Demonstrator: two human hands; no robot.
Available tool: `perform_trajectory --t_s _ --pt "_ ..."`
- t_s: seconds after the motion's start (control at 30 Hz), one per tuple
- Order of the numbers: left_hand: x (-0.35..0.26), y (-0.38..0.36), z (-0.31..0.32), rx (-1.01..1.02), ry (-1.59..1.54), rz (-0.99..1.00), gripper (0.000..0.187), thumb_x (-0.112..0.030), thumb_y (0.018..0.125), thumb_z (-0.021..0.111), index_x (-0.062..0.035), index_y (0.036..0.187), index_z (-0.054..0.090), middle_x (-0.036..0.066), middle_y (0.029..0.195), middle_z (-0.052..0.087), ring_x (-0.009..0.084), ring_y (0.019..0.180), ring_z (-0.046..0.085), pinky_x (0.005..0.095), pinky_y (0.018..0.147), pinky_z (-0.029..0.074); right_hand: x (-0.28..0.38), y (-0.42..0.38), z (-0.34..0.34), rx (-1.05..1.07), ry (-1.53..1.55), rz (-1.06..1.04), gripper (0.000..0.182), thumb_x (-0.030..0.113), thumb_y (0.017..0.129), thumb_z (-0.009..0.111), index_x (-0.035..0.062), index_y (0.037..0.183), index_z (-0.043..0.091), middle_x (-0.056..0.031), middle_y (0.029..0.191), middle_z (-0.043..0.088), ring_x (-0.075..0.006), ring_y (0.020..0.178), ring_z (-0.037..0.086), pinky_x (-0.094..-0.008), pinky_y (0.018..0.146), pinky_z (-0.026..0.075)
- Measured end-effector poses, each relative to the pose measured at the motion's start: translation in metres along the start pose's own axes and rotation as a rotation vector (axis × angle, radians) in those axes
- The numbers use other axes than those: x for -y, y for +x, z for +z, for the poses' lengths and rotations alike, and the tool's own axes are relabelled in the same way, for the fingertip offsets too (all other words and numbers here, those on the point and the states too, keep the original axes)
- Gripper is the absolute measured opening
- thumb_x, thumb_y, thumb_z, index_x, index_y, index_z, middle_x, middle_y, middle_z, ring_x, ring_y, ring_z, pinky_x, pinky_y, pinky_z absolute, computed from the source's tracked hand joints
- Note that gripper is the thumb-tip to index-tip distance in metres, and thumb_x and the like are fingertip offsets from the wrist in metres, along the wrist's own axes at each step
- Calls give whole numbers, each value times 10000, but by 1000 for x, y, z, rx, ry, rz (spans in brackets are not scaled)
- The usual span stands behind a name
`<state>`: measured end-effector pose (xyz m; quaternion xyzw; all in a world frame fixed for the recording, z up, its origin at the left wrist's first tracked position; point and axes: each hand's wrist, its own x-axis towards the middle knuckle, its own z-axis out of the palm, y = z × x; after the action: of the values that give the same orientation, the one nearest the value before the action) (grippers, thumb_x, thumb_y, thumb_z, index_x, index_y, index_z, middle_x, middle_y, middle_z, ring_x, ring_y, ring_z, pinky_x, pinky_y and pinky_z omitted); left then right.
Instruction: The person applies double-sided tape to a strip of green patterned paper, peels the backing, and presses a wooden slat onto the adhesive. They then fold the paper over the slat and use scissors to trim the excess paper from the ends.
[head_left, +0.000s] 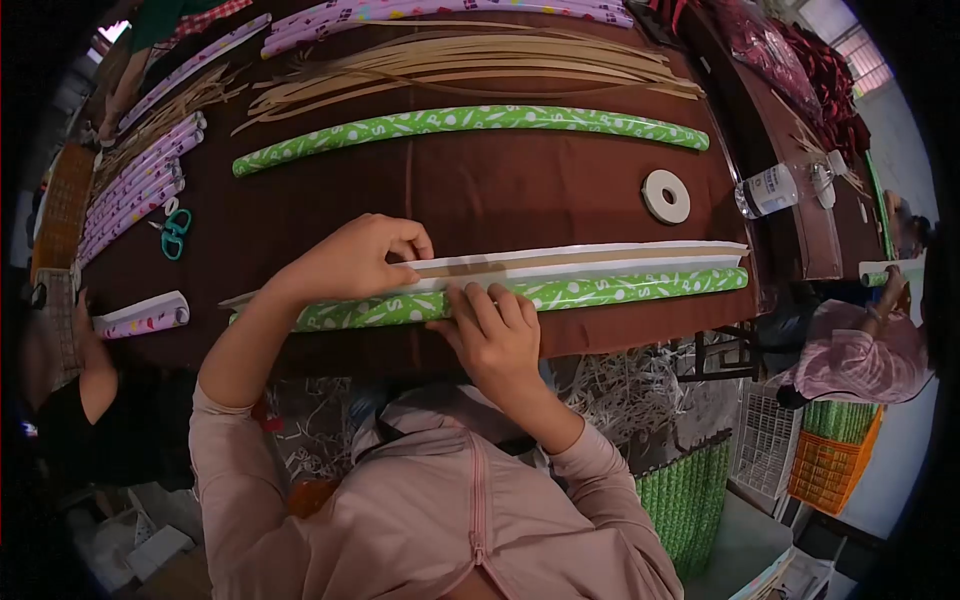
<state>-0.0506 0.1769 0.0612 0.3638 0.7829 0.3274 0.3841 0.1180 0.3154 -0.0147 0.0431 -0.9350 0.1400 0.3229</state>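
Note:
Along the near edge of the brown table [500,200] lies a green patterned roll [620,290], with a white strip of its sheet and a brown strip [455,268] showing along its far side. My left hand [365,255] is bent over the left part of the strips, fingers curled and closed, the pinched spot too small to make out. My right hand [492,335] presses its closed fingers on the green roll near its middle. A second green roll [470,122] lies farther back. A roll of white tape [666,196] rests at the right.
Brown strips [460,65] and purple rolls [450,12] lie at the back. Teal scissors [175,235] and more purple rolls [140,190] are at the left. A plastic bottle [768,191] lies at the right. Other people sit at both sides, one in a pink shirt [860,350].

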Motion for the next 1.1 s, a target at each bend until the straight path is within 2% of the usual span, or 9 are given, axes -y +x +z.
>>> perform_trajectory --t_s 0.13,0.3,0.47,0.63,0.73,0.8,0.83,0.9,1.1 --pt "1 -4 2 6 33 78 298 -59 777 708 22 1059 657 149 910 705 177 813 669 308 744 510 5 -4 5 -96 16 84 411 288 698 809 51 991 644 -76 1006 636 -269 922 593 -390 761 424" --pt "-2 -20 15 10 269 250 342 -175 738 735 -8 1033 692 143 961 661 319 917 628 387 824 487 9 -8 9 -147 4 104 386 274 708 813 56 975 639 -79 1027 650 -273 934 598 -389 769 424" --pt "-8 -37 40 -127 392 195 358 -127 780 695 -21 1120 657 141 1031 641 325 991 605 409 869 485 15 -9 8 -197 -45 127 356 271 719 812 73 978 669 -56 1019 639 -259 879 585 -380 754 415" --pt "13 -48 74 -368 658 360 431 -49 785 605 36 1207 602 221 1171 625 355 1087 609 414 911 517 25 -12 -2 -158 -56 189 301 200 748 802 69 996 692 -56 948 608 -236 789 564 -372 691 415" --pt "14 -56 96 -529 962 407 458 -47 797 571 37 1247 585 232 1152 630 360 1097 613 420 943 511 26 -26 -28 -118 420 346 223 12 796 732 15 1014 682 -79 897 628 -197 691 581 -283 548 431" --pt "21 -57 108 -589 1007 411 444 -61 824 554 27 1258 588 222 1187 624 359 1142 596 427 981 492 22 -47 -47 146 836 708 171 8 852 690 -14 1020 671 -107 900 651 -151 662 607 -250 555 475" --pt "22 -57 111 -619 1060 404 426 -69 834 554 26 1247 598 229 1210 615 362 1158 588 427 991 487 18 -55 -50 200 1221 1059 173 66 932 613 -35 1067 652 -120 951 687 -112 617 610 -223 494 463" --pt "24 -56 120 -648 1105 399 408 -78 845 553 25 1237 609 235 1234 606 365 1175 580 427 1000 481 -1 -52 -58 221 1507 1307 249 129 986 517 -52 1115 629 -150 1009 698 -132 573 619 -225 439 459" --pt "31 -53 128 -757 1004 395 333 -6 881 551 29 1201 640 240 1244 604 381 1195 569 446 956 516 -8 -26 -53 159 1529 1357 327 205 1002 482 -86 1010 632 -199 1010 702 -146 515 613 -227 390 437"
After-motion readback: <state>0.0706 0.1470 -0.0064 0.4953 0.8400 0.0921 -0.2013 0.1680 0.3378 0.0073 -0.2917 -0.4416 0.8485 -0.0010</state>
